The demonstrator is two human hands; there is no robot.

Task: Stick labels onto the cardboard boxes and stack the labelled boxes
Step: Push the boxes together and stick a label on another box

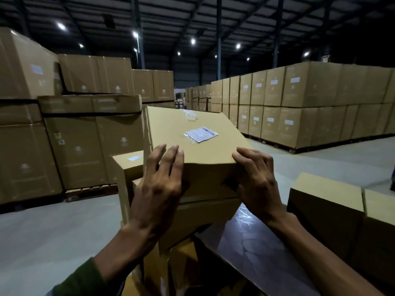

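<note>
Hidden: the print on the label (201,134) is too small for me to read; the stack under my box is partly covered by my forearms, so I cannot tell how many boxes it holds; the glossy dark worktop (252,242) runs out of the bottom edge.
Box: plain brown cardboard box (192,133), tilted, its top face sloping toward me, sitting on the lower boxes (205,208) of the stack in front of me.
Label: white, under clear film, stuck slightly askew near the middle of the top face; a crumpled bit of clear tape (190,116) sits near the far edge.
Left hand (159,182): fingers straight and spread, lying flat over the near left corner of the box, pressing it; nothing curled round it.
Right hand (255,180): fingers bent, tips resting on the near right corner; the grip is loose, not wrapped round the box.
Sleeve: a green cuff (83,278) on my left forearm.
Surroundings: palletised cartons (310,103) line the warehouse to the right, well apart from me.
</note>
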